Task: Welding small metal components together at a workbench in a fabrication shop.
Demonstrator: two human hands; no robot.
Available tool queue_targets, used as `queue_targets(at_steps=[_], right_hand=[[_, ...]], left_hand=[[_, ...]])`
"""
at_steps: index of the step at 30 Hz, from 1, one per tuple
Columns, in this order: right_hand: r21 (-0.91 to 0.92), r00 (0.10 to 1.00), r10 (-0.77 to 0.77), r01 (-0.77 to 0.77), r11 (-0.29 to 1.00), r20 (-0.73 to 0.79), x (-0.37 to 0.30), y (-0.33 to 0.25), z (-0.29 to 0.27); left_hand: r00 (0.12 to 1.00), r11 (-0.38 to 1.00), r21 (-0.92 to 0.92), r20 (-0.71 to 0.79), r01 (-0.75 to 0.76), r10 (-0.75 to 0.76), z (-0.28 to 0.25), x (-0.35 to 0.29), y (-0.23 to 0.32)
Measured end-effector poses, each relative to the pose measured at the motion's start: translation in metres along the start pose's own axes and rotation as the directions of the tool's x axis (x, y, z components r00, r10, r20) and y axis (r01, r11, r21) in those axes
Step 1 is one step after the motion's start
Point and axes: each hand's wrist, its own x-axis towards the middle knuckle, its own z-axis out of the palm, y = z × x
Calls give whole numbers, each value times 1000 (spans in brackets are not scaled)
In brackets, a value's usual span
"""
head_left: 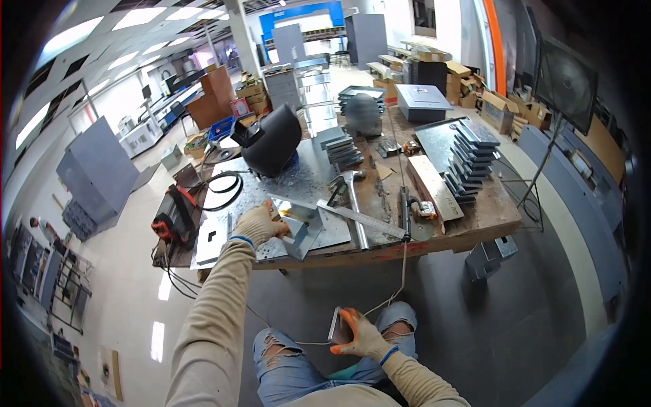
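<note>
From my remote seat I watch the left hand (261,224), gloved, reach out to the near edge of the surface (468,227) and close on a folded sheet-metal bracket (302,227), pinning it flat, it seems, so it cannot slide. The right hand (358,336), its glove tipped orange, hangs low over the knees and grips a small flat metal plate (335,324) by its edge; a thin cable (400,271) drops from the surface beside it. Just right of the left hand lie a steel ruler (363,218) and a hammer (354,203), kept within reach. Beyond the left hand a black welding helmet (272,141) stands. Far to the right, stacked grey metal trays (468,163) lean in a row; whether anything sits in them I cannot tell.
</note>
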Motion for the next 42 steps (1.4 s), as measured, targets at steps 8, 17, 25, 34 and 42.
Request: queue_targets(at_steps=[8,17,25,34,42], right_hand=[[-163,994,-109,105,981,-17,1,49,41],[67,985,49,-61,996,167,22,45,18],[47,990,73,-79,996,119,32,64,13],[49,976,147,-156,987,162,31,67,8],[27,961,160,-170,985,224,29,47,20]], left_hand=[[970,946,-318,-242,-69,-11,-22,7,-2],[890,889,-46,-65,-455,451,-10,37,205],[861,842,181,80,-508,502,72,115,258],[850,850,-66,38,-523,526,-53,22,149],[904,897,-118,-69,-426,421,2,-46,1]])
